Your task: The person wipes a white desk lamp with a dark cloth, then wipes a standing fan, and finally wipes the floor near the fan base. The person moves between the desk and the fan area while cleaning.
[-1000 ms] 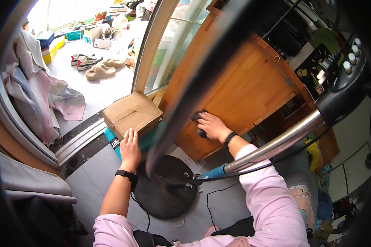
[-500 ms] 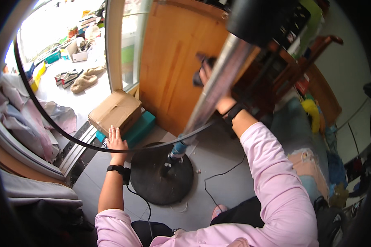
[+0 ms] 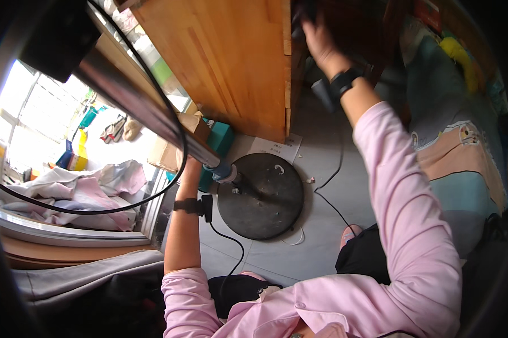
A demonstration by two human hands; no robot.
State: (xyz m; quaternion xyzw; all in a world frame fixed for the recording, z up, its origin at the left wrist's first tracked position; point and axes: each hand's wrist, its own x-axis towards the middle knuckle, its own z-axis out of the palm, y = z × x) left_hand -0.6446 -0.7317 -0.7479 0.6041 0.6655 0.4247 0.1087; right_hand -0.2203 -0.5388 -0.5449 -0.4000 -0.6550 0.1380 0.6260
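Note:
My right hand (image 3: pixel 321 42) reaches to the far edge of the wooden cabinet (image 3: pixel 226 62). Its fingers are closed around something dark (image 3: pixel 303 16), blurred and too dim to name. My left forearm (image 3: pixel 184 231) extends forward beside a cardboard box (image 3: pixel 165 153), which rests by a teal box (image 3: pixel 221 138). A slanting metal pole (image 3: pixel 135 107) hides most of my left hand, so its fingers do not show. Black straps with small devices circle both wrists.
The pole rises from a round black base (image 3: pixel 262 197) on the grey tiles, with a black ring around it. A cable (image 3: pixel 336 169) trails to the right. Crumpled fabric (image 3: pixel 90 186) lies by the left doorway. At right is a bed (image 3: pixel 457 174) with a patterned cover.
The view has swung, so the pole now leans to the left. My right hand has moved past the cabinet's face to its far side edge. My left hand, open on the box before, is now mostly hidden.

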